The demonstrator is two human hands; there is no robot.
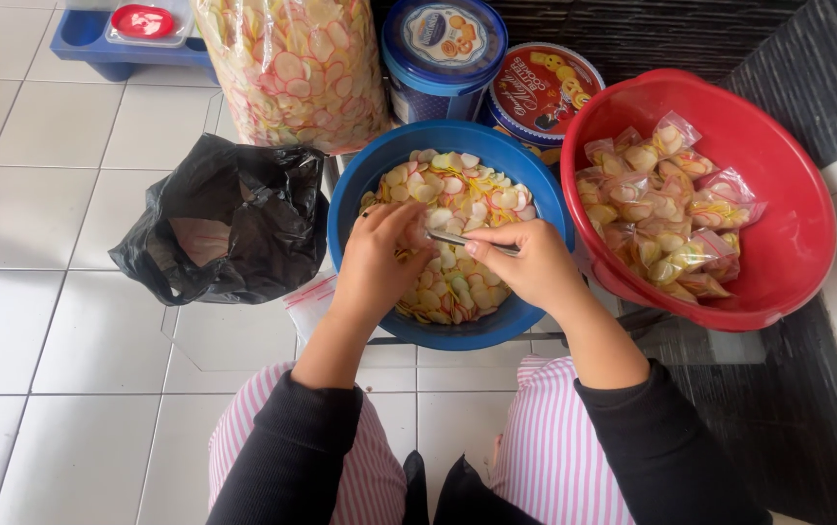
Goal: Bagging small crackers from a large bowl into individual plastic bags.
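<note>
Here, in the head view, both hands meet over the blue bowl point(350, 209) of chips point(457, 199) at frame centre. The right hand point(530, 262) pinches a thin metal tool point(457, 238), its long axis pointing left toward the left hand point(384, 248). That hand is curled narrow around something small I cannot make out. A red bowl point(788, 194) of packets point(666, 209) sits right, a black bag point(243, 219) left.

Chip bowl point(360, 185) between bag point(229, 219) left, packet bowl point(788, 194) right.
</note>
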